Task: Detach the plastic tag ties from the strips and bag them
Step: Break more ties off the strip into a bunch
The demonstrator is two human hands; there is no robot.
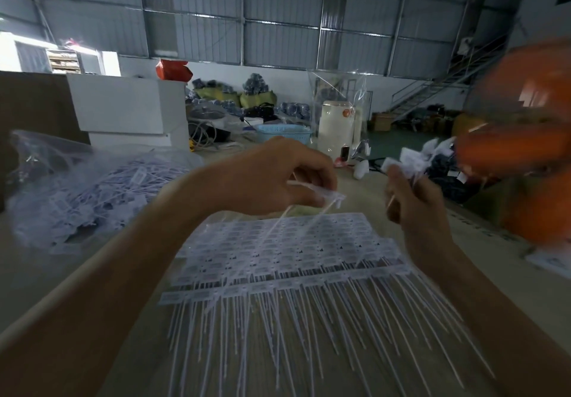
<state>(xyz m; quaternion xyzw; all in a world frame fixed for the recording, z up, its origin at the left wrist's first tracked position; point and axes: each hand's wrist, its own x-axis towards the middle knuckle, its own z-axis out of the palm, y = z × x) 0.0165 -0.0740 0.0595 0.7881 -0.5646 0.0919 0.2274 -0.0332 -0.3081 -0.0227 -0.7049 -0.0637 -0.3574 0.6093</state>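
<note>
Left hand (272, 177) pinching a tag tie (327, 194); right hand (411, 199) clutching a detached bunch (414, 155). Strips (278, 254) stacked on worktop (364, 186); open bag (77, 186) at left. Risk: jerky pull snapping tails, scattering the bunch.

Dim; motion-blurred; edges seemingly warped

head view: worn on head | faces forward-down | close over table (364, 193) | single view

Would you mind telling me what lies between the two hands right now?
In the head view, nothing bridges the gap between the left hand and the right hand; behind it is bare table, and below it lie the stacked strips.
</note>
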